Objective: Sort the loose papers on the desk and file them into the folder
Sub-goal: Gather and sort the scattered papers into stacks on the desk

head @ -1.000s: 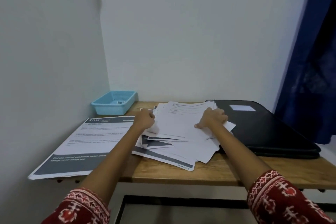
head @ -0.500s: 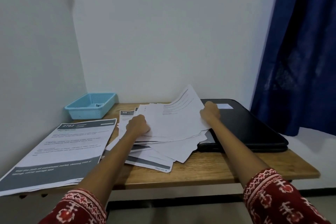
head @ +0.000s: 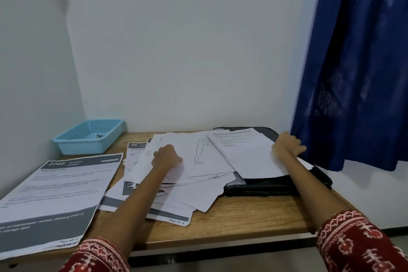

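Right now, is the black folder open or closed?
Closed. The black folder lies flat on the desk, its zipped edge shut along the front, and a printed sheet rests on its cover, held by the right hand.

Right hand (head: 287, 147) moves the top sheet (head: 245, 152) off the paper pile (head: 176, 187) onto the black folder (head: 276, 185), exposing figure drawing sheet (head: 205, 157)

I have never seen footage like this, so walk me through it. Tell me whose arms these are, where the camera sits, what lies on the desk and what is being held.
There is no machine: a person wears a camera on the head, looking down along both arms. On the wooden desk lie a messy pile of papers, a large printed sheet, a blue basket and a black folder. The left hand rests curled on the pile. The right hand grips a text sheet lying over the folder.
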Demonstrator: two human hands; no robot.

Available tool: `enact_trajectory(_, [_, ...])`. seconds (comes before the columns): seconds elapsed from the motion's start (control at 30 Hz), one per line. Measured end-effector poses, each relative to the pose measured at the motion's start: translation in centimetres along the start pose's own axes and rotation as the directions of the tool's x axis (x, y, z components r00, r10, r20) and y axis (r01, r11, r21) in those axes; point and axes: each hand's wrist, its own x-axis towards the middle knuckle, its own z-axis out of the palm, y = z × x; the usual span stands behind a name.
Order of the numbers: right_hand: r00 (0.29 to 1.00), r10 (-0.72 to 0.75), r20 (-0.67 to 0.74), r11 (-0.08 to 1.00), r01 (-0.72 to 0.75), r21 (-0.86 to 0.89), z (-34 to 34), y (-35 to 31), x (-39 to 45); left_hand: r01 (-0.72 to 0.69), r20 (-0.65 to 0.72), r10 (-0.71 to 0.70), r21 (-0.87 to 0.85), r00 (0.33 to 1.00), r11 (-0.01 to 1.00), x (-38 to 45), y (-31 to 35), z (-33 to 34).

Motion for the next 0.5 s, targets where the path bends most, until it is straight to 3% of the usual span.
enact_trajectory(0.07, [0.994,-0.108,-0.024,0.994,0.107,-0.008,0.2,-0.8,-0.1,0.018,-0.011,-0.019,-0.03,1.0,0.999,0.2,0.0,-0.1])
enact_trajectory(0.13, [0.953,-0.301,0.012,0.945,0.297,0.137,0.9,-1.7,-0.4,0.018,-0.029,-0.019,-0.037,0.999,0.999,0.4,0.1,-0.1])
enact_trajectory(0.23, [0.853,-0.481,0.204,0.843,0.385,0.377,1.7,-2.6,-1.5,0.034,-0.038,-0.036,-0.056,0.999,0.998,0.6,0.2,0.0])
enact_trajectory(0.33, [0.81,-0.491,0.322,0.871,0.45,0.196,2.5,-2.6,-1.9,0.045,-0.061,-0.049,-0.063,0.997,0.997,0.6,0.5,0.3])
enact_trajectory(0.43, [0.814,-0.499,0.296,0.866,0.464,0.186,2.9,-2.5,-1.9,-0.014,-0.179,0.003,-0.059,0.984,0.998,0.1,1.8,0.6])
enact_trajectory(0.5, [0.815,-0.507,0.281,0.862,0.471,0.189,3.0,-2.5,-2.0,-0.082,-0.103,0.052,-0.306,0.993,0.948,-0.2,3.7,1.0])
